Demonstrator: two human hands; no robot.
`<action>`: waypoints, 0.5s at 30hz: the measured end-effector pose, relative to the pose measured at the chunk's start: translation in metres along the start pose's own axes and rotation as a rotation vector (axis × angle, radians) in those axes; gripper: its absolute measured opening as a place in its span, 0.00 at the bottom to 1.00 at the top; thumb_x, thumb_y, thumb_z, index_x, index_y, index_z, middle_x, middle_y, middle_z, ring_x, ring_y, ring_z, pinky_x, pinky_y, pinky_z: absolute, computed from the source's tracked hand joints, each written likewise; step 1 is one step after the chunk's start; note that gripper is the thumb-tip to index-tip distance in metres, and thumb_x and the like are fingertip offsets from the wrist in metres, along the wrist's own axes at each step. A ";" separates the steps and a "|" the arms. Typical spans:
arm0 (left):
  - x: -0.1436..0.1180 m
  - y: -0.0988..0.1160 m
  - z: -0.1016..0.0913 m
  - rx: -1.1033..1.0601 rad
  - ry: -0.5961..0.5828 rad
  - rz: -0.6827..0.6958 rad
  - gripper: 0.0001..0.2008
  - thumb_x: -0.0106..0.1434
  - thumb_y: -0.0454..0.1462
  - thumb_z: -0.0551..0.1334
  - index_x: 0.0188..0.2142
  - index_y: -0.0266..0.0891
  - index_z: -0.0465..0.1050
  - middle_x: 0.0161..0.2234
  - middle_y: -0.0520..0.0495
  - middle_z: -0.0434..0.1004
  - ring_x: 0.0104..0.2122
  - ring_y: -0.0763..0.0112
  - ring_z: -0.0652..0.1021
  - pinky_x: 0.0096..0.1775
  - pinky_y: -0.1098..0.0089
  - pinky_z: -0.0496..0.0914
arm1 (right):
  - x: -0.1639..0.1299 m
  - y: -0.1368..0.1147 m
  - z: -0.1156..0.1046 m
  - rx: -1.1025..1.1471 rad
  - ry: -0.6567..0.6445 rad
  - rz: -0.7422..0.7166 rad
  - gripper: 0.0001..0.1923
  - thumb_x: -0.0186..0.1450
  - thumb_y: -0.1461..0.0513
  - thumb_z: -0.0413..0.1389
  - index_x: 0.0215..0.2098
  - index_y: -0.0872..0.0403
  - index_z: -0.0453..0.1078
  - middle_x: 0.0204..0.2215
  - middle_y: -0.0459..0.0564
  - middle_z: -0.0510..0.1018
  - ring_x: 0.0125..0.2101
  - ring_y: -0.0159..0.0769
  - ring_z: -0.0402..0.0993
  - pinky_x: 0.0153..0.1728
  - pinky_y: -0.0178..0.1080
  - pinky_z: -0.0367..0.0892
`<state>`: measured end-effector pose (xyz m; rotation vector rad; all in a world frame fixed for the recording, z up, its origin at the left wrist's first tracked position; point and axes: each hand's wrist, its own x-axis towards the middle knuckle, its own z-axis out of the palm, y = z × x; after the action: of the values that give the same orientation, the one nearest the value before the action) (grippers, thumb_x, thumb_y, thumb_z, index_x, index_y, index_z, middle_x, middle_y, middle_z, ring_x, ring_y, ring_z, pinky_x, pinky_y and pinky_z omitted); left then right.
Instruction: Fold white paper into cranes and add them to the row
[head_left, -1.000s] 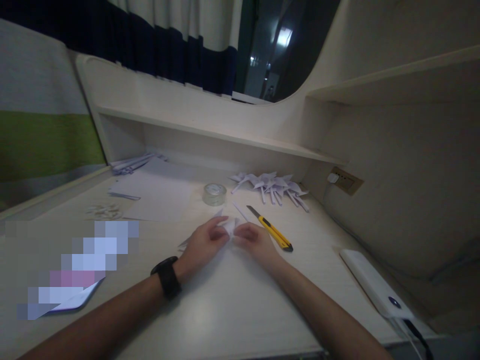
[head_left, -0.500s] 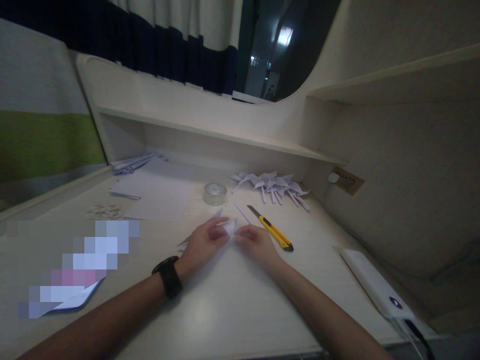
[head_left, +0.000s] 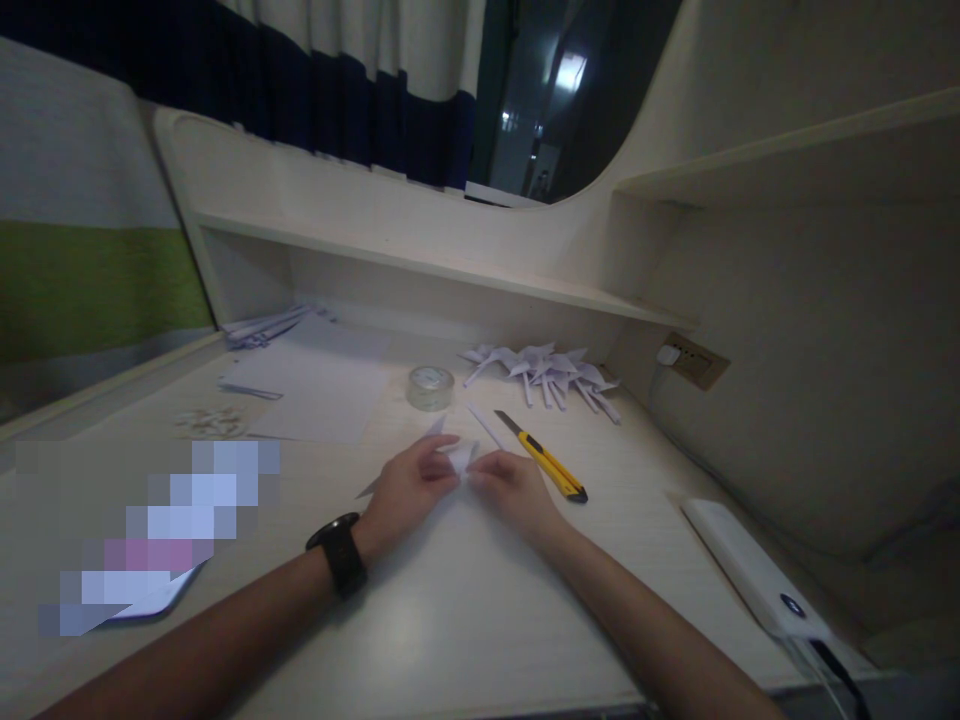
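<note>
A white paper pinwheel (head_left: 463, 456), folded with pointed flaps, is between my hands over the table. My left hand (head_left: 411, 484), below a black wristwatch, is closed on its left side; one point of the paper shows past the knuckles and another beyond the fingers. At the right edge of the paper, my right hand (head_left: 513, 488) pinches with thumb and forefinger. The fingertips of both hands nearly meet, and part of the pinwheel is hidden behind them. Just beyond my right hand lies a thin white paper stick (head_left: 486, 424), beside a yellow utility knife (head_left: 551, 465) with its blade out.
A roll of clear tape (head_left: 430, 388) stands beyond my hands. Several finished paper pinwheels (head_left: 551, 370) lie at the back right. White paper sheets (head_left: 322, 375) and a small scattered pile (head_left: 212, 422) are on the left, near a blurred-out phone (head_left: 161, 595). A white power bank (head_left: 750, 570) lies right.
My hands stay at nearly the same spot with the pinwheel. Its flap between the fingers has shifted slightly, and the right fingertips have moved a little left.
</note>
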<state>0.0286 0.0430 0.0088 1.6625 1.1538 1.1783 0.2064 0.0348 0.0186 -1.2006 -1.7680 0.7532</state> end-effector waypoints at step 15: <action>-0.006 0.016 0.003 0.029 0.069 0.021 0.22 0.49 0.31 0.63 0.45 0.38 0.69 0.34 0.50 0.76 0.28 0.69 0.80 0.33 0.70 0.74 | 0.003 0.004 0.005 0.358 0.057 0.086 0.13 0.48 0.61 0.65 0.31 0.54 0.70 0.29 0.47 0.78 0.31 0.35 0.75 0.36 0.39 0.70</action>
<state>0.0344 0.0320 0.0211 1.6705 1.2034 1.2462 0.2026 0.0390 0.0139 -1.0480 -1.4654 1.0267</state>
